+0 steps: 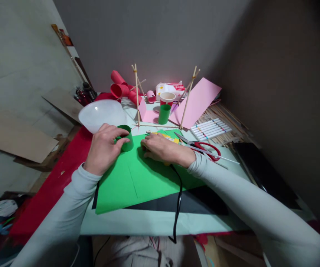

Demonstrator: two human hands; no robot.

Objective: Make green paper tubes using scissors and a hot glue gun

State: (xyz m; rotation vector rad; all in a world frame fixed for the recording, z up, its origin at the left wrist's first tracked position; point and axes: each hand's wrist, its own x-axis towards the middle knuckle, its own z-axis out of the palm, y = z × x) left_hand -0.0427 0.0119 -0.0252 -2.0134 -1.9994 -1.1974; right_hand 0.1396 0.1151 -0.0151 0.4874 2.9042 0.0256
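My left hand [104,146] is closed on a short green paper tube [128,144], thumb and fingers around its near-left side. The tube stands upright over the left part of a large green paper sheet [121,185]. To the right, my right hand [158,148] lies low over the same sheet with its fingers curled; what they pinch, if anything, is hidden. Partly behind that hand and under its wrist is a yellow glue gun [172,138], its black cord [179,200] running to the table's front edge. Red-handled scissors [201,145] lie beside my right wrist.
Behind the sheet stand a wooden stick frame [157,125], another green tube [164,114], a paper cup [167,97] and pink card [197,104]. Red paper rolls [119,90] and a white bowl [101,115] are left; markers [211,129] and a black flat object [263,170] are right.
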